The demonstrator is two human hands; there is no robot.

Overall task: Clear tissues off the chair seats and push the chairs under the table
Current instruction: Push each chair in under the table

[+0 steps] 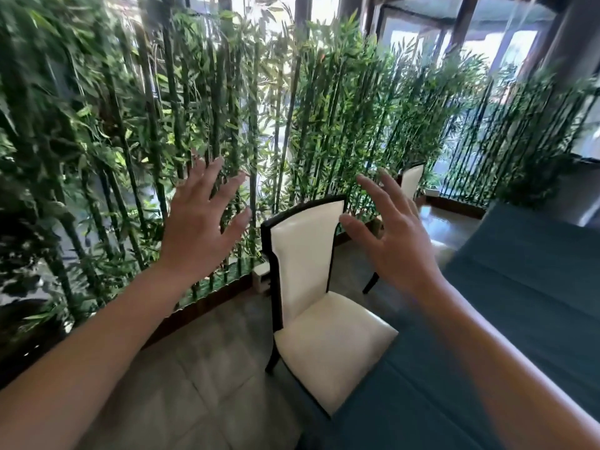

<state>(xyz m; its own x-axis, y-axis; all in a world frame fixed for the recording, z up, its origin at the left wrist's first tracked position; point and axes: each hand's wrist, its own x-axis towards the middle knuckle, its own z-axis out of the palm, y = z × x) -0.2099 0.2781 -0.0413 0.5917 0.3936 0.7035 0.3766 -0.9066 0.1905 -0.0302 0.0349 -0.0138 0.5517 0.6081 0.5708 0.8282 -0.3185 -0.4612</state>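
Two hands: your left hand [198,222] and right hand [394,235] are both raised with fingers spread, holding nothing and touching nothing.
Why raised: they sit either side of the chair [308,287] back, which looks like a reach for its top rail so you can push it in.
Chair: it stands just beside the table [487,368], seat partly out, angled toward the tablecloth edge, back toward the bamboo [130,125].
Seat: you have a bare cream cushion here; no tissue shows on it, so clearing seems done for this one.
Far chair: a second chair [411,181] stands further along the table, mostly hidden behind your right hand; you cannot see its seat.
Next: grip the rail evenly, or the chair may swing.
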